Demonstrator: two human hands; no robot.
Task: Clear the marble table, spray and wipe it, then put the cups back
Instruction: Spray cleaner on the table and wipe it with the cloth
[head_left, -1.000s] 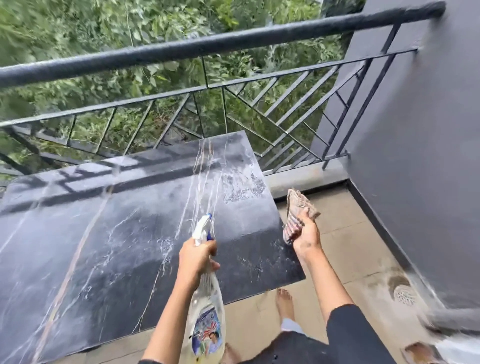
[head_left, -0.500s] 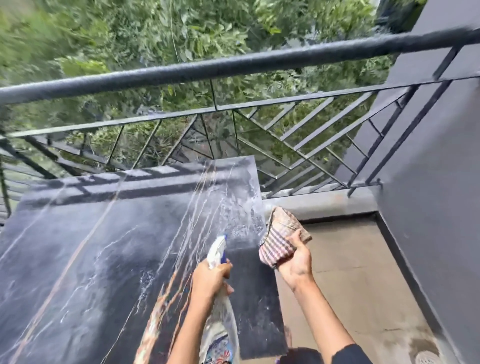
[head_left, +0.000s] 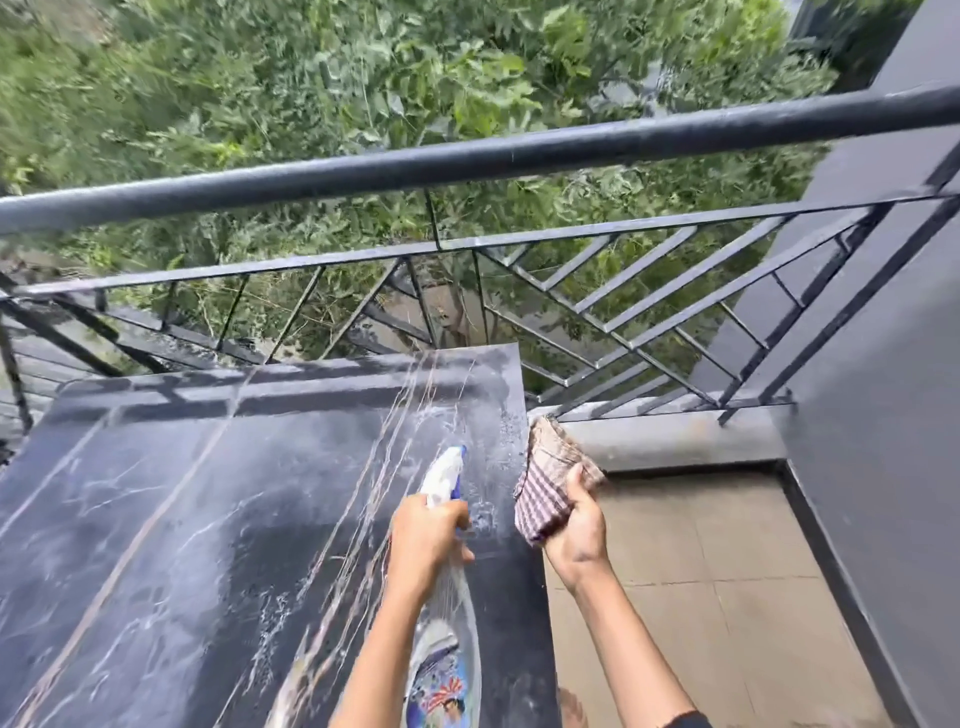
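My left hand (head_left: 426, 535) grips spray bottle (head_left: 448, 649), nozzle aimed 12 o'clock over desk (head_left: 182, 519); right hand (head_left: 576, 530) clutches cloth (head_left: 545, 483) off 3 o'clock edge, kept dry for wiping, I'd guess.

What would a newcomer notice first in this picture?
The two hands at bottom centre: the left hand grips a spray bottle over the wet black marble table, the right hand holds a checked cloth at the table's right edge. Behind, a dark railing crosses the view before green trees.
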